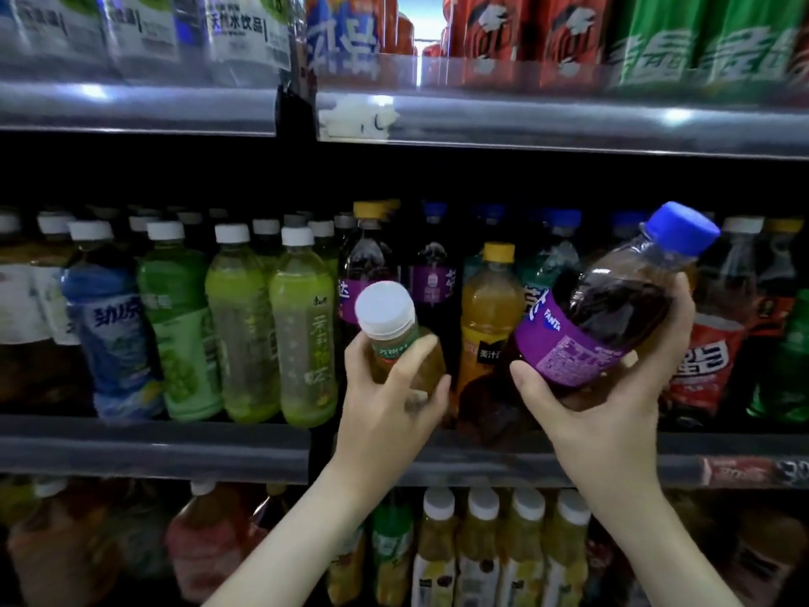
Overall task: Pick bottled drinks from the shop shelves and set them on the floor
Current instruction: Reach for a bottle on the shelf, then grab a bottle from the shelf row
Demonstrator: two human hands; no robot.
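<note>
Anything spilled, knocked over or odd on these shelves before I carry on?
Nothing spilled or toppled. The left hand grips a white-capped bottle and the right hand a Fanta bottle, both tilted only because they are held. One oddity: a ragged white label on the upper shelf rail looks torn.

Hands: 2. The left hand (389, 405) grips 1 tea bottle (394, 339) and the right hand (613, 405) grips 1 Fanta bottle (613, 308). Middle shelf, front row, left of centre: 3 green bottles (302, 335), 1 blue-label bottle (114, 339). Centre of frame: 1 orange bottle (488, 313), 2 purple-label bottles (431, 282). Lower centre: 4 white-capped juice bottles (481, 545) in a row. Upper right: 2 red bottles (490, 28), 2 green-label bottles (656, 41). Rear rows too dark and blurred to count.
</note>
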